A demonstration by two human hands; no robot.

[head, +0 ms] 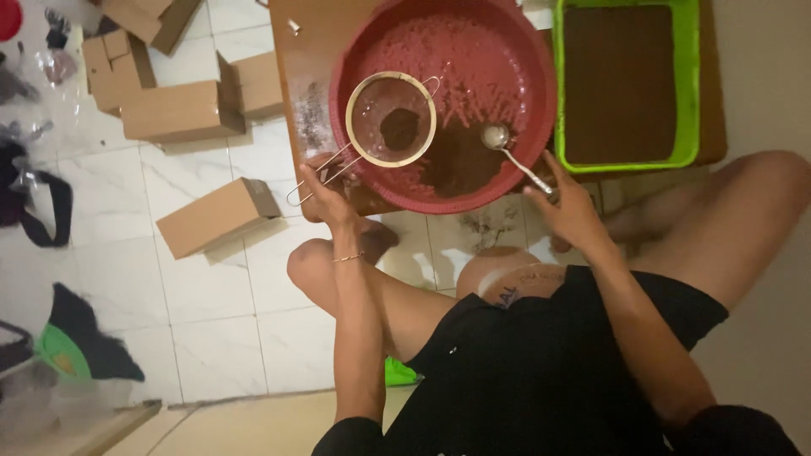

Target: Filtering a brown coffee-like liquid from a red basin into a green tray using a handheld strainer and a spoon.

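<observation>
I sit on the floor over a large red basin [507, 59] with brown powder at its bottom. My left hand [325, 190] grips the wire handle of a round mesh sieve [391, 119] held over the basin; a small dark clump of powder lies in the sieve. My right hand [568, 203] holds the handle of a metal spoon [498, 139] whose bowl rests in the basin near the powder heap. The basin sits on a low wooden board [300, 76].
A green rectangular tray [691, 84] filled with brown powder stands right of the basin. Several cardboard boxes [182, 110] lie on the white tiled floor to the left. Black bags and a green item are at the far left. A wall rises on the right.
</observation>
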